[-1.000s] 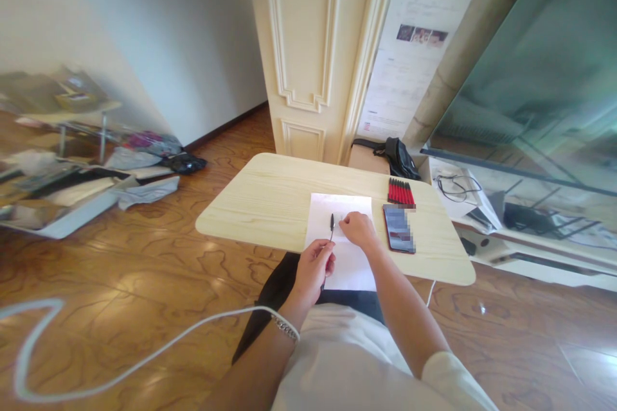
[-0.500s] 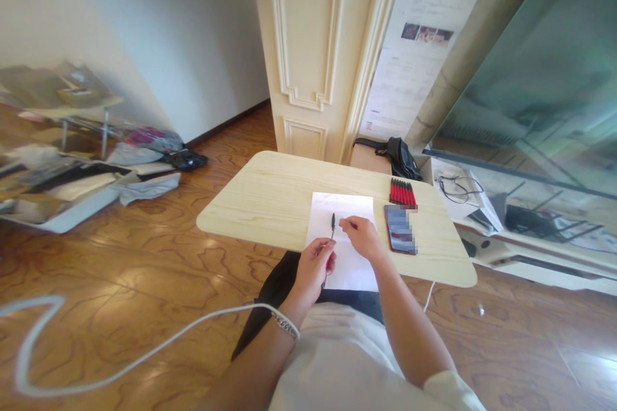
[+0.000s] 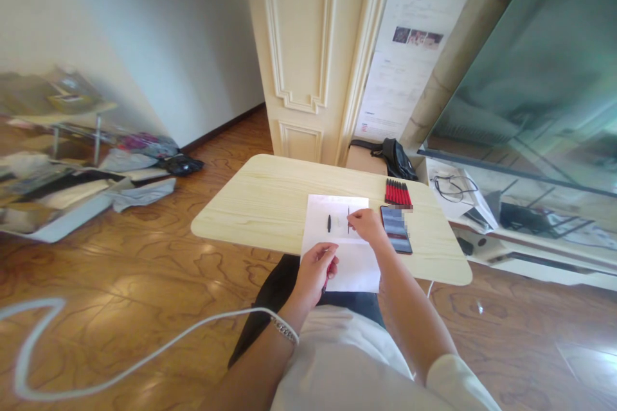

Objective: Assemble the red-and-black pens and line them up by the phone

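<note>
My left hand (image 3: 315, 273) is closed around a red pen barrel (image 3: 328, 275), which shows in part between the fingers over the lower edge of a white paper sheet (image 3: 354, 270). My right hand (image 3: 365, 225) pinches a thin dark stick that looks like a pen refill (image 3: 348, 212), held upright in the view over the upper right of the sheet. Between the hands and farther off, a short black pen part (image 3: 329, 223), like a cap or grip, lies on the paper. Faint marks show beside it.
Several red pens with black ends (image 3: 398, 192) lie in a row at the table's (image 3: 250, 205) far right. A phone (image 3: 396, 228) lies just right of my right hand. A white cable (image 3: 144, 350) runs past my left wrist. A black bag (image 3: 398, 157) sits behind the table.
The thin dark stick that stood out of my left hand is now in my right hand, which has moved away from the left. The black part stays on the paper. The view has shifted slightly.
</note>
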Motion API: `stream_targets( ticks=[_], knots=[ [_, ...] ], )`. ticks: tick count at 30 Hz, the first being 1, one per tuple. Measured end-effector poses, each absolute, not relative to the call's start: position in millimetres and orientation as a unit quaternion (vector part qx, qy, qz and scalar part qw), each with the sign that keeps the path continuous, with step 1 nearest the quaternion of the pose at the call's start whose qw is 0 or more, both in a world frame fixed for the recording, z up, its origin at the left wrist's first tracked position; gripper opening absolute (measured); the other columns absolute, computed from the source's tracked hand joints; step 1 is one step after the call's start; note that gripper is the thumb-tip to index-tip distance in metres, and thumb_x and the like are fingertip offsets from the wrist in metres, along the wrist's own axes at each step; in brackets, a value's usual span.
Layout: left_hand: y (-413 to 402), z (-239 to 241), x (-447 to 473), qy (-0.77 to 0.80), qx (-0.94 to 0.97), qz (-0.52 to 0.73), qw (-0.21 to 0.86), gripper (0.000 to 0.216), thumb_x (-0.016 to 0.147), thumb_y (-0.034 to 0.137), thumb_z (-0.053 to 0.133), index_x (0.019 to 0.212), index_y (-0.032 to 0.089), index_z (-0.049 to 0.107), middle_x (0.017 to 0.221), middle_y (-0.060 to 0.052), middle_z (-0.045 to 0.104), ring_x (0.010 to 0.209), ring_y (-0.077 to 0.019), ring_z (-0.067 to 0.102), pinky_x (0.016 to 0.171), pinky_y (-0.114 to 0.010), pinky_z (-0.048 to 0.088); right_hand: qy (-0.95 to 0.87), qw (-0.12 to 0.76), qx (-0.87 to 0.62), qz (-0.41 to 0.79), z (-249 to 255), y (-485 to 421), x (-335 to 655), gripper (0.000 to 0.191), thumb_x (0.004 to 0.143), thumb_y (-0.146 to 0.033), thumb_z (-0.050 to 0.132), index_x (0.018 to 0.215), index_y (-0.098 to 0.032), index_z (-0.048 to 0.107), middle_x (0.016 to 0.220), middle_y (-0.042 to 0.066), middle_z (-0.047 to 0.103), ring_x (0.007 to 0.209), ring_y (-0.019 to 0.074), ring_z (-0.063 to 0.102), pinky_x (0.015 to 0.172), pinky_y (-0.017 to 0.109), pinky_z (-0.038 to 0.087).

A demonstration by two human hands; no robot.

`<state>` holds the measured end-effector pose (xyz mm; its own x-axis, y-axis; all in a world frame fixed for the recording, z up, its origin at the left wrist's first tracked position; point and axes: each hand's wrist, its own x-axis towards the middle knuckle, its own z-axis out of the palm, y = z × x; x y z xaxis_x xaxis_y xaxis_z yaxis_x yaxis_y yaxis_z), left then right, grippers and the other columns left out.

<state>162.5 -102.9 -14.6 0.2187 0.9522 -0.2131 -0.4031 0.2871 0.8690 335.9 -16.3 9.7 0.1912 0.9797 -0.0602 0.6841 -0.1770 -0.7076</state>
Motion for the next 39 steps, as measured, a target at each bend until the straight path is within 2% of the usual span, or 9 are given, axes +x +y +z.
stream_targets(
  ticks=[3,8,12,15,19,24,32,36,39],
  knots=[
    [-102.3,-14.1,159.7,0.381,0.322,0.485,0.718,0.032,0.071,0.037,0.068,0.092,0.013,0.064,0.062,-0.001,0.059,0.047,-0.0080,0.051,0.042,-0.019,0.030,-0.614,0.186,-0.748,0.169,3.6,-12.8,326.9,0.026,0.075,-0.030,0.055,0.062,-0.014,0.071,0.062,0.011,0.067,0.064,0.0180,0.061,0.057,0.025,0.035],
    [-102.8,-10.3,155.0,0.385,0.289,0.476,0.736,0.034,0.068,0.029,0.069,0.097,0.012,0.064,0.067,-0.003,0.063,0.052,-0.0099,0.056,0.047,-0.021,0.039,-0.607,0.163,-0.767,0.129,1.3,-13.3,315.6,0.022,0.077,-0.029,0.056,0.073,-0.015,0.073,0.074,0.015,0.070,0.074,0.0213,0.064,0.063,0.027,0.038],
    [-102.8,-2.8,154.3,0.387,0.279,0.482,0.735,0.041,0.067,0.029,0.074,0.103,0.014,0.061,0.073,-0.004,0.065,0.060,-0.0123,0.062,0.057,-0.025,0.048,-0.592,0.252,-0.751,0.147,6.9,-24.1,317.2,0.026,0.080,-0.036,0.055,0.078,-0.017,0.072,0.078,0.011,0.071,0.075,0.0201,0.063,0.067,0.027,0.039],
    [-102.7,2.1,156.6,0.393,0.269,0.494,0.727,0.041,0.066,0.031,0.076,0.100,0.015,0.058,0.073,-0.004,0.066,0.061,-0.0137,0.063,0.061,-0.028,0.052,-0.562,0.375,-0.691,0.257,5.3,-46.8,312.9,0.032,0.083,-0.042,0.051,0.082,-0.017,0.071,0.075,0.007,0.070,0.067,0.0163,0.060,0.062,0.026,0.041],
    [-104.1,3.1,162.4,0.419,0.285,0.493,0.707,0.039,0.066,0.037,0.076,0.092,0.016,0.055,0.070,-0.004,0.066,0.054,-0.0129,0.062,0.055,-0.027,0.051,-0.457,0.487,-0.548,0.503,-4.2,-83.2,295.9,0.037,0.081,-0.046,0.054,0.095,-0.014,0.068,0.075,0.006,0.067,0.063,0.0143,0.059,0.053,0.024,0.041],
    [-107.9,2.9,166.9,0.426,0.332,0.478,0.693,0.036,0.071,0.045,0.069,0.085,0.018,0.049,0.061,0.000,0.063,0.045,-0.0118,0.057,0.041,-0.021,0.041,-0.332,0.530,-0.435,0.648,-7.8,-102.7,281.0,0.035,0.077,-0.044,0.061,0.094,-0.014,0.066,0.052,-0.002,0.053,0.043,0.0117,0.048,0.042,0.025,0.039],
    [-109.8,9.3,166.0,0.409,0.383,0.486,0.671,0.035,0.073,0.046,0.065,0.084,0.021,0.044,0.052,0.005,0.056,0.037,-0.0096,0.049,0.035,-0.018,0.031,-0.318,0.516,-0.382,0.697,-5.4,-102.8,282.6,0.033,0.077,-0.042,0.063,0.095,-0.014,0.065,0.050,-0.001,0.056,0.040,0.0152,0.051,0.039,0.029,0.044],
    [-112.5,10.8,165.3,0.404,0.403,0.478,0.668,0.033,0.074,0.044,0.064,0.087,0.022,0.043,0.052,0.005,0.056,0.036,-0.0092,0.047,0.034,-0.018,0.029,-0.322,0.526,-0.404,0.676,-7.5,-102.2,288.0,0.030,0.074,-0.040,0.067,0.090,-0.014,0.067,0.065,0.004,0.064,0.050,0.0144,0.056,0.047,0.027,0.046],
    [-113.7,11.4,164.2,0.414,0.420,0.456,0.667,0.034,0.075,0.045,0.064,0.089,0.022,0.044,0.052,0.005,0.057,0.036,-0.0098,0.048,0.033,-0.017,0.028,-0.355,0.547,-0.459,0.604,-8.9,-92.0,298.0,0.032,0.073,-0.039,0.068,0.093,-0.014,0.067,0.079,0.007,0.068,0.060,0.0134,0.058,0.054,0.026,0.046]
  ],
)
